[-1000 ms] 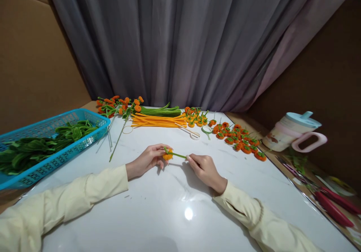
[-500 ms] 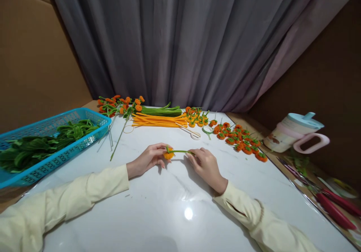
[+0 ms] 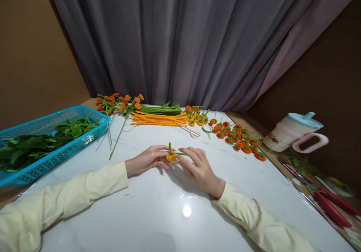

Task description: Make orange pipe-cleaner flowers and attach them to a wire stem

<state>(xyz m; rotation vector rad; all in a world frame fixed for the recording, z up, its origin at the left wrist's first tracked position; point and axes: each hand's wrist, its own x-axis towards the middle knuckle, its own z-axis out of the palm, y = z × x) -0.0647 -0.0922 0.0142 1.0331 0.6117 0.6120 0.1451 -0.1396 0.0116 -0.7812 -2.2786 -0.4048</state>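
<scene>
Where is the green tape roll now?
Head view, right of centre: the green tape roll lies between the white ring and the orange flower heads.

Left hand (image 3: 149, 159) holding small orange pumpkin (image 3: 170, 157); right hand (image 3: 199, 169) touching green strip (image 3: 180, 153); more pumpkins (image 3: 246, 149) lying on white desk (image 3: 118, 218).

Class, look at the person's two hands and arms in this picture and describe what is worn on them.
Both arms wear long, pale cream-yellow sleeves with soft creases, ending at the wrists. The sleeve of the right hand shows a gathered or ridged seam partway up. The left hand and the right are bare, with no gloves visible.
</scene>
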